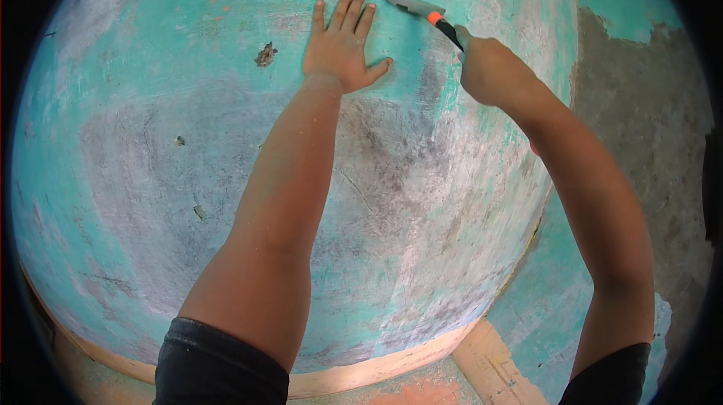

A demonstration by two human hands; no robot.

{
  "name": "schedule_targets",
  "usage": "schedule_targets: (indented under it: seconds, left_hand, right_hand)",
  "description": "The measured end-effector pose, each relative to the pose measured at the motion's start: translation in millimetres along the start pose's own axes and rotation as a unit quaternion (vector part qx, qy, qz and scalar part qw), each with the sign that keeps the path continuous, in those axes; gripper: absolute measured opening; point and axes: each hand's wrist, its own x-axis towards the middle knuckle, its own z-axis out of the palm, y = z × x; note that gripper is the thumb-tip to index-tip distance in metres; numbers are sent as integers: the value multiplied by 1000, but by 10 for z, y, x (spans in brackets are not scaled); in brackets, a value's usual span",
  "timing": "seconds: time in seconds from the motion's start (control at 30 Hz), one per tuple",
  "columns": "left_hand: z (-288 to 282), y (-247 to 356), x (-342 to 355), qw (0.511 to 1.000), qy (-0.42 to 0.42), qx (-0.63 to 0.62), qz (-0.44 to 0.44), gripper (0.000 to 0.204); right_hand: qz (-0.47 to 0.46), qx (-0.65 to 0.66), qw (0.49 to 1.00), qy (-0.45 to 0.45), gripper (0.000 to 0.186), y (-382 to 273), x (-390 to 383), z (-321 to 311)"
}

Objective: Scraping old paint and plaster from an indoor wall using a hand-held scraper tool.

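My left hand (pixel 340 45) lies flat on the turquoise wall (pixel 226 51), its fingers spread and thumb out to the right. To its right, my right hand (pixel 493 70) is closed round the black and orange handle of a scraper (pixel 418 7). The scraper's grey metal blade points up and left, its tip at or very near the wall, just right of my left fingertips. I cannot tell whether the blade touches. Most of the handle is hidden in my right fist.
Worn paint shows grey and whitish patches, with a chipped hole (pixel 266 55) left of my left hand. A wall corner runs down the right; beyond it is a bare grey patch (pixel 640 119). A pale baseboard (pixel 376 363) follows the wall's foot.
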Motion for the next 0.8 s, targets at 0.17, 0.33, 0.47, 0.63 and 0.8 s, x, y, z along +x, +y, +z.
schedule_targets:
  seconds: [0.17, 0.33, 0.47, 0.63, 0.8]
  left_hand:
    - [-29, 18, 17, 1000, 1, -3, 0, 81]
    - [36, -7, -14, 1000, 10, -15, -5, 80]
    - [-3, 3, 7, 1000, 20, -8, -1, 80]
    - [15, -5, -9, 1000, 9, -12, -5, 79]
    - [-14, 19, -21, 1000, 14, -11, -8, 77]
  right_hand:
    - [12, -5, 1000, -19, 54, -12, 58, -43]
    - [-8, -4, 1000, -17, 51, -8, -5, 9]
    - [0, -7, 1000, -25, 50, -1, 21, -54]
    - [4, -7, 1000, -31, 52, -4, -48, -15]
    - [27, 3, 999, -23, 52, 7, -15, -25]
